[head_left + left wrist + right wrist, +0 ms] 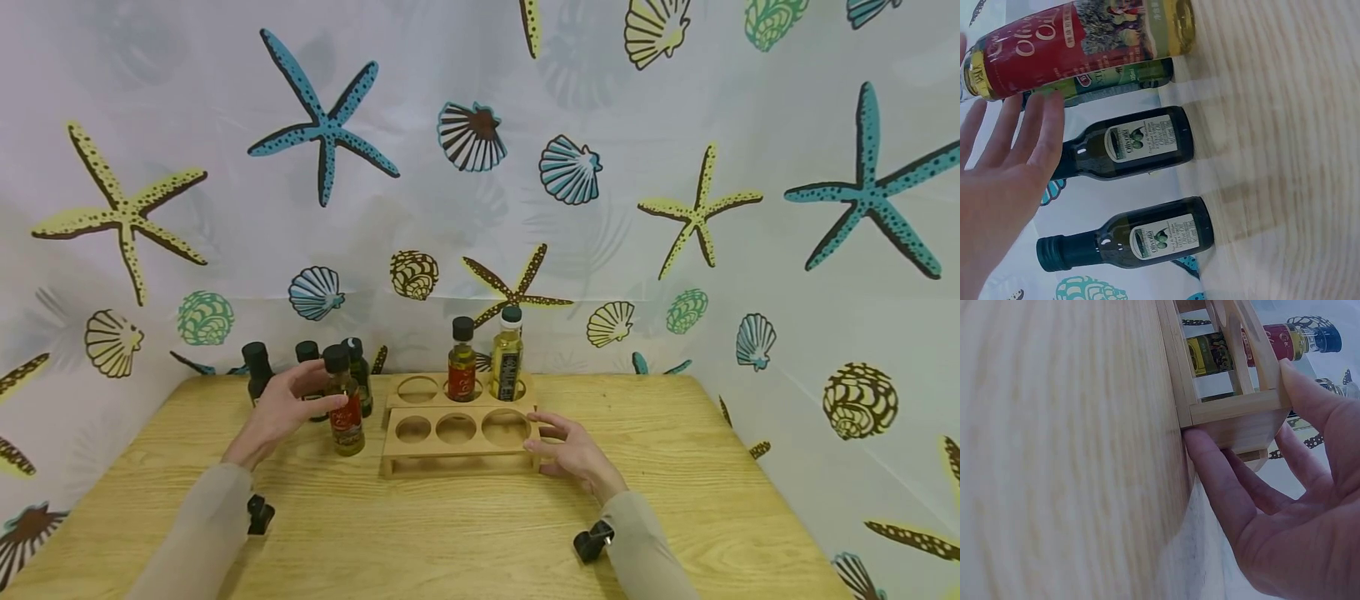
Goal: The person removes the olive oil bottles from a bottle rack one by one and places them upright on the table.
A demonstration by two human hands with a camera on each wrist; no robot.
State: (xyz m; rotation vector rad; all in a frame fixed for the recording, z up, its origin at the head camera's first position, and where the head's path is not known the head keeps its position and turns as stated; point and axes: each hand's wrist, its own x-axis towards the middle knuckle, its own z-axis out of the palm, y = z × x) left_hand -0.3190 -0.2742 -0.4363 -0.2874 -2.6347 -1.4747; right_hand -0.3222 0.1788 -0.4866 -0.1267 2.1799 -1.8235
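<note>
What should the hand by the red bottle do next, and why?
Probably close the left hand around the red-labelled bottle. Its fingers are open and right beside that bottle, not gripping it yet. The wooden rack has three empty front holes, and the right hand touches the rack's corner, seemingly steadying it. Two bottles already stand in the back row.

Light wood-grain table across the lower frame. White curtain behind and at both sides, printed with blue and yellow starfish and shells; folds in at the right corner. Even, soft light, faint shadows.
</note>
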